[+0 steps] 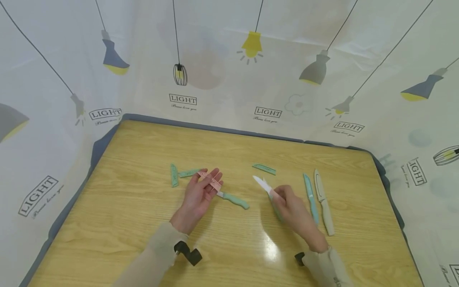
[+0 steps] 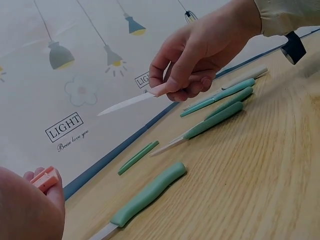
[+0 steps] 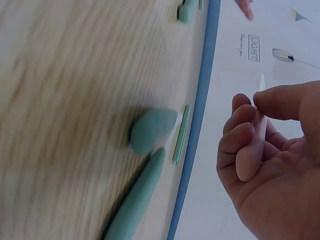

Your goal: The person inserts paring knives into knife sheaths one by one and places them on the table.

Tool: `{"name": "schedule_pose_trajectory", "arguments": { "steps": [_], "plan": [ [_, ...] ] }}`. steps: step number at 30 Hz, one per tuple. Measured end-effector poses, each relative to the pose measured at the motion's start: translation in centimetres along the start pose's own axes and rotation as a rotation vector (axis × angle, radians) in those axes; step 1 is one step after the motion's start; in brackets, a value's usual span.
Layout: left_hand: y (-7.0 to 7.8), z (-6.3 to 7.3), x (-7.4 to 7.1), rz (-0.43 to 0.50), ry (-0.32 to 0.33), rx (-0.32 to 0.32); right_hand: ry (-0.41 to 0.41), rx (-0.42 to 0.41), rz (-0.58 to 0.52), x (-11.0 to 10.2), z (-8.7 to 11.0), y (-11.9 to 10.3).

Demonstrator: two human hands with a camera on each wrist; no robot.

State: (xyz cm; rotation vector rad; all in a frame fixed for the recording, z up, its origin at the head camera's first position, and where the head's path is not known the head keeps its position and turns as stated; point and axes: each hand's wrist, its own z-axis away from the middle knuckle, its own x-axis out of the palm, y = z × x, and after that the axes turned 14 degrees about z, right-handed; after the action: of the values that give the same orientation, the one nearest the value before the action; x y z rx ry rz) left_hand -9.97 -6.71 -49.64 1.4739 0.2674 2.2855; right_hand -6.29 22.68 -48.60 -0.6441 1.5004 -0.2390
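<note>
My left hand (image 1: 193, 201), palm up, holds a pink knife sheath (image 1: 215, 184) between thumb and fingers above the table. My right hand (image 1: 295, 211) grips a pink-handled knife (image 2: 125, 104) by its handle (image 3: 250, 160); the bare white blade points toward the left hand, apart from the sheath. A green-handled knife (image 1: 234, 200) lies just right of the left hand, its blade partly hidden in the head view. Below the right hand lie two more green-handled knives (image 2: 215, 121), mostly covered by that hand in the head view.
Two green sheaths, one upright in view (image 1: 174, 175) and one slanted (image 1: 188, 173), lie beyond the left hand. Another green sheath (image 1: 264, 169) lies farther back. A blue sheathed knife (image 1: 310, 199) and a beige sheathed knife (image 1: 324, 203) lie at right on the wooden table (image 1: 125, 223).
</note>
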Motion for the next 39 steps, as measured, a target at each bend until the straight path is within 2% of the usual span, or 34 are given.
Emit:
{"name": "schedule_pose_trajectory", "arguments": {
  "steps": [7,14,21,28,39],
  "plan": [
    [-0.5,0.0,0.3,-0.004,-0.018,0.016,0.058,-0.059,-0.017,1.4,0.0,-1.6],
    [-1.0,0.0,0.5,-0.012,-0.036,0.011,0.042,-0.029,-0.04,2.0,-0.3,-2.7],
    [-1.3,0.0,0.5,-0.017,-0.057,0.015,0.022,-0.059,-0.037,2.7,-0.2,-3.5],
    [-1.6,0.1,0.6,0.022,-0.049,0.004,-0.036,-0.06,-0.023,3.2,-0.1,-4.0],
    [-1.8,0.2,0.5,0.045,-0.079,-0.006,-0.022,-0.076,0.016,3.9,-0.2,-4.0]
  ]
}}
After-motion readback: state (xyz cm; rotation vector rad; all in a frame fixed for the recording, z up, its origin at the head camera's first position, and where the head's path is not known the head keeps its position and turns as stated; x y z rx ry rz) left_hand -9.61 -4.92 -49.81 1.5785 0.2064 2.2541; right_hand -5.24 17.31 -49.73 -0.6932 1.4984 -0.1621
